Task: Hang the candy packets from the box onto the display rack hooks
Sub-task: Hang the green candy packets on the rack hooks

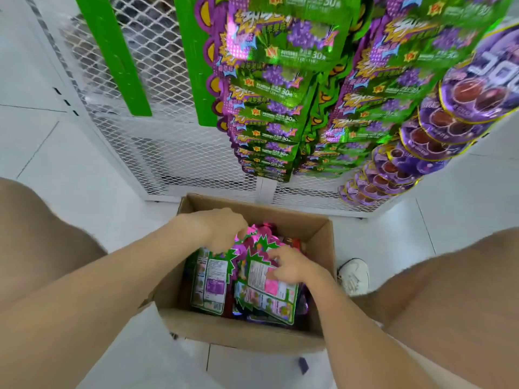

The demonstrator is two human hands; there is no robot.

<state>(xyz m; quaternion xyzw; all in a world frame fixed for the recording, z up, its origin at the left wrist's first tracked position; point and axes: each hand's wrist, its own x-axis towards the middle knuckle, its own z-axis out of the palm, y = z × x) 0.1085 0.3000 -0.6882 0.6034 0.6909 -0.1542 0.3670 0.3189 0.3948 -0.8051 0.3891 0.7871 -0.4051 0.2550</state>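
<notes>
Curling its fingers down over the foil top of a candy packet (209, 279), the left hand (224, 231) is gripping it at centre frame, while the right hand (289, 265) is laying bent fingers on a second packet (266, 299) (whether it is pinching cannot be told). Both packets are lying inside the cardboard box (247, 336), which is sitting on the white floor (70, 153) at lower middle, below the display rack (157, 141), where hung packets (283, 51) are filling the upper right.
</notes>
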